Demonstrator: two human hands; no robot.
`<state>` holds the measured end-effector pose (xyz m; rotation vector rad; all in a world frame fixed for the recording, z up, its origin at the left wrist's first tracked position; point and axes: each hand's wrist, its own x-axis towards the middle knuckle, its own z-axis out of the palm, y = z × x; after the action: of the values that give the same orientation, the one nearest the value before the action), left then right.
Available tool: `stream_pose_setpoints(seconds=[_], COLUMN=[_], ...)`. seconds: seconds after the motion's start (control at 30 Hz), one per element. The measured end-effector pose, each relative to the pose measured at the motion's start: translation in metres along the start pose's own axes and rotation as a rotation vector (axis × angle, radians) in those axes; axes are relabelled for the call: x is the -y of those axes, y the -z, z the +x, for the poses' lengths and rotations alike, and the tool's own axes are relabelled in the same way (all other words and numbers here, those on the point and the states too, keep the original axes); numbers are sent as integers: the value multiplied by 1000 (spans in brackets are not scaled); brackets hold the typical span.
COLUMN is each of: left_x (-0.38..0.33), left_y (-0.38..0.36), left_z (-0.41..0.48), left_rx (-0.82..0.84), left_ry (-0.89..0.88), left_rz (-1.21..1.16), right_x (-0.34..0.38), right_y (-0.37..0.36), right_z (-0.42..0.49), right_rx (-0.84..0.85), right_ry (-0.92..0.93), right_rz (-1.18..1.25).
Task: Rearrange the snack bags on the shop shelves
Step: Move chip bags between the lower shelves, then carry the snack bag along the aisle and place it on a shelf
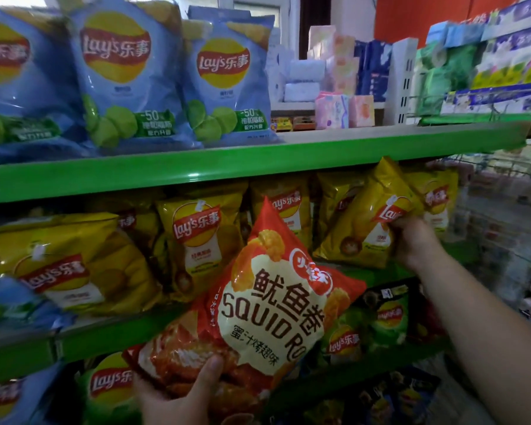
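Nearest you, your left hand (pixel 178 397) grips the bottom of the red squid bag (pixel 258 296), held tilted in front of the middle shelf (pixel 111 335). Farther right, your right hand (pixel 411 240) clasps a yellow bag (pixel 368 222) leaning on that shelf among other yellow bags. Beyond, blue bags (pixel 129 72) stand on the top shelf (pixel 227 167).

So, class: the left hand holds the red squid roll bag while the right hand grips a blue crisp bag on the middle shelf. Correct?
Not quite. The right hand grips a yellow crisp bag, not a blue one; the head view shows it. The rest stands: the left hand holds the red squid roll bag, and the yellow bag is at the middle shelf.
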<state>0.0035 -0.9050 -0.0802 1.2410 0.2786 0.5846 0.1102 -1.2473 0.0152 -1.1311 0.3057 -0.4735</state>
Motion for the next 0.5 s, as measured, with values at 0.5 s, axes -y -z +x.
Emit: stream_pose_setpoints(seconds=[0.5], left_x=[19], left_y=[8], left_z=[6], left_rx=[64], left_ry=[299], left_rz=[-71], right_x=[6], right_y=[-36], right_z=[26], right_rx=[-16], right_ry=[290], right_rz=[-603])
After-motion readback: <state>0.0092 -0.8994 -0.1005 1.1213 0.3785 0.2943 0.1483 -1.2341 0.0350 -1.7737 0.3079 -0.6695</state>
